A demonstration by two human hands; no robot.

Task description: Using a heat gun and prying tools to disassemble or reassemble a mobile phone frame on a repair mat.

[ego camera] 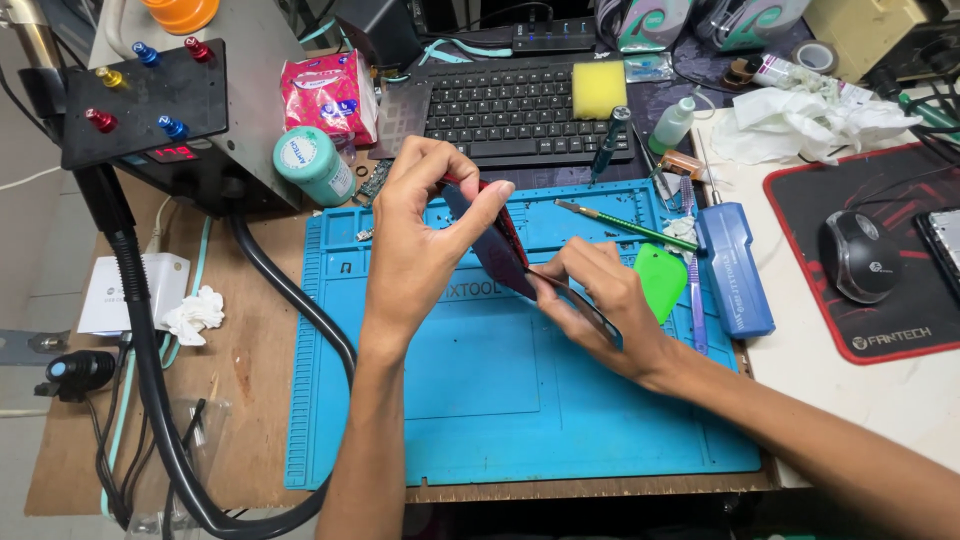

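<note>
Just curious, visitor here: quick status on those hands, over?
Left hand grips a phone, tilted on edge above the blue mat. Right hand works a thin tool at its lower edge. Green pick lies alongside.

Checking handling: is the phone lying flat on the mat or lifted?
Lifted: the left hand holds the phone tilted on edge above the blue mat.

You hold a flat, slim phone [497, 247] on edge above the blue work mat [520, 400], tilted so its dark face turns toward your right. A red rim shows along its upper edge. Your left hand [425, 225] clamps its upper end, thumb on the dark face and fingers behind. Your right hand [600, 305] pinches a thin dark tool [585, 308] at the lower corner, touching the phone's edge.
</note>
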